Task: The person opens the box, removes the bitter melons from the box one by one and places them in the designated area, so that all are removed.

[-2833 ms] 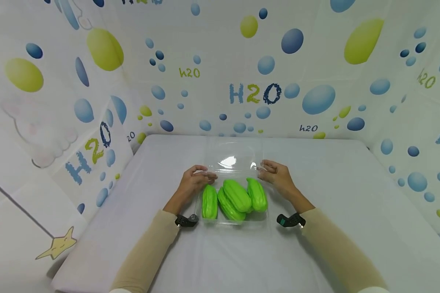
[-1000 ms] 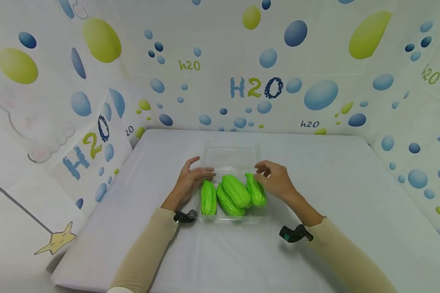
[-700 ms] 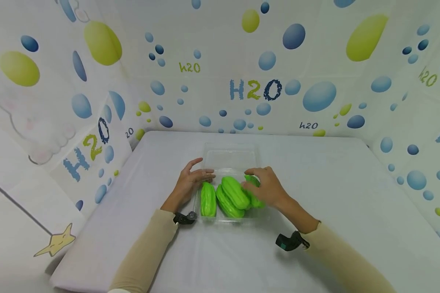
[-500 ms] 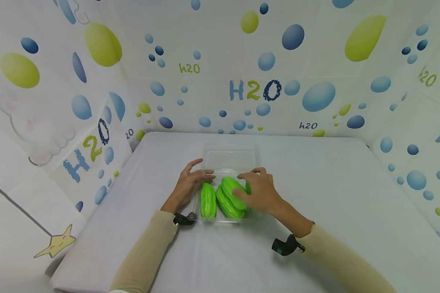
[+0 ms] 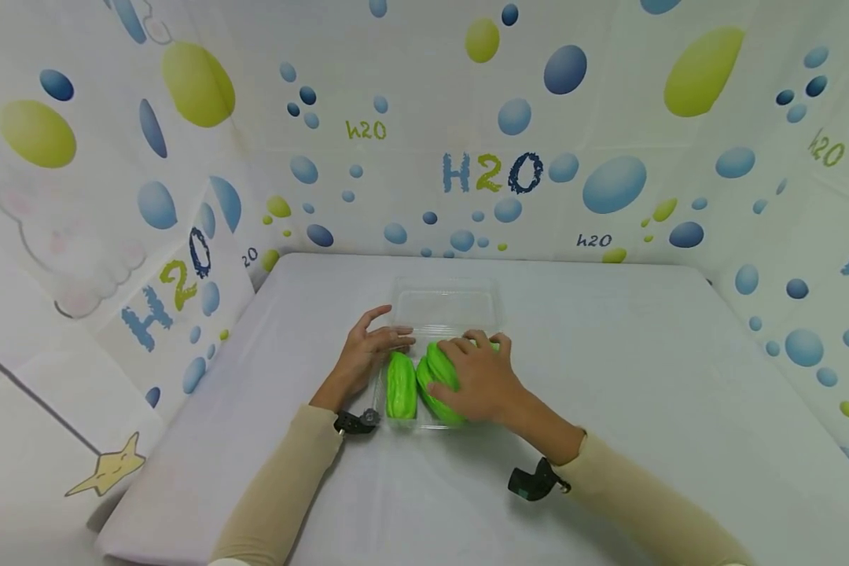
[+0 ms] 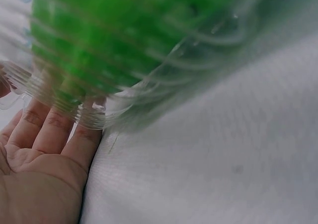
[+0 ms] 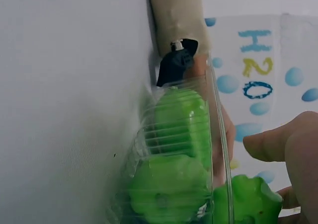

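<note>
Several bright green ribbed gourds, glossy like toys, lie in a clear plastic clamshell box [image 5: 446, 427]. One gourd [image 5: 402, 385] lies alone at the box's left side; the others are stacked on the right, partly covered by my right hand [image 5: 477, 381]. Its fingers spread over the upper gourd [image 7: 246, 199], and in the right wrist view the thumb [image 7: 268, 144] stands apart from it. My left hand [image 5: 364, 354] rests against the box's back left corner. In the left wrist view its fairly straight fingers [image 6: 52, 129] touch the ridged wall.
The clear lid [image 5: 446, 303] is folded back behind the box. A white cloth covers the table [image 5: 608, 338], with a patterned curtain [image 5: 424, 102] behind it. Dark cameras sit on the left wrist [image 5: 356, 422] and the right wrist [image 5: 534, 481].
My right hand has left the lid's right side and moved left and nearer, over the stacked gourds. The lid has tipped back. My left hand stays at the box's back left corner.
</note>
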A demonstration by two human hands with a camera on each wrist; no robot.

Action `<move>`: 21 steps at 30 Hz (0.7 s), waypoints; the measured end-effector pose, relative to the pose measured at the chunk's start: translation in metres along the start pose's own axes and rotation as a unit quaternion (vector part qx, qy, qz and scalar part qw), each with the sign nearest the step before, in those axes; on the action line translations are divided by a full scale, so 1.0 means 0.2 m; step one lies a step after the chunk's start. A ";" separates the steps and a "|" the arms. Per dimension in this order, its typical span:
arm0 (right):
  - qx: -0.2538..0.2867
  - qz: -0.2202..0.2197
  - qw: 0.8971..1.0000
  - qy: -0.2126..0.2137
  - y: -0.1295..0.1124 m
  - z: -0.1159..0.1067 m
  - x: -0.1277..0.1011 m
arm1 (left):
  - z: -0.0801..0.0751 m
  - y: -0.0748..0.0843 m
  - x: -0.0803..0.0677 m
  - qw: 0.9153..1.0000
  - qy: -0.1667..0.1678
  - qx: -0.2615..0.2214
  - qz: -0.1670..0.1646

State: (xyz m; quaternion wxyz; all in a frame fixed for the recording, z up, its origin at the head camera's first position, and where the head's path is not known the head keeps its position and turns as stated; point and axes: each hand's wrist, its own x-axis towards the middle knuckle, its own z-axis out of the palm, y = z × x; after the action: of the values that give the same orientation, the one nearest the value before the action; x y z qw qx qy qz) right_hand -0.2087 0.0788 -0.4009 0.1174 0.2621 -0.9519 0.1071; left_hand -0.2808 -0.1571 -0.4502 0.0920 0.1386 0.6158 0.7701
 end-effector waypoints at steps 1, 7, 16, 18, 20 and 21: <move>-0.007 -0.001 1.000 -0.005 -0.01 0.00 0.00 | 0.00 -0.01 0.01 1.000 0.001 -0.002 0.000; -0.023 -0.013 1.000 -0.015 -0.04 0.00 0.00 | -0.03 -0.08 0.04 1.000 0.018 -0.009 0.003; -0.050 -0.042 0.997 0.039 -0.05 0.03 0.01 | 0.01 0.01 -0.01 1.000 0.007 -0.006 -0.010; -0.054 -0.049 0.996 0.049 -0.05 0.04 0.01 | 0.01 0.01 -0.01 1.000 0.006 -0.003 -0.010; -0.058 -0.061 0.995 0.054 -0.04 0.04 0.02 | 0.01 0.01 -0.01 1.000 0.009 -0.001 -0.012; -0.061 -0.068 0.994 0.057 -0.04 0.04 0.02 | 0.01 0.01 -0.01 1.000 0.009 -0.002 -0.011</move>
State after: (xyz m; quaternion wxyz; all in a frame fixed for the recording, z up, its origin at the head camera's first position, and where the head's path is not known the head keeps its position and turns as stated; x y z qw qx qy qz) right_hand -0.2093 0.0669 -0.4067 0.1938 0.3121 -0.9284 0.0556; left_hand -0.2783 -0.1562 -0.4479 0.0954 0.1242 0.6163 0.7718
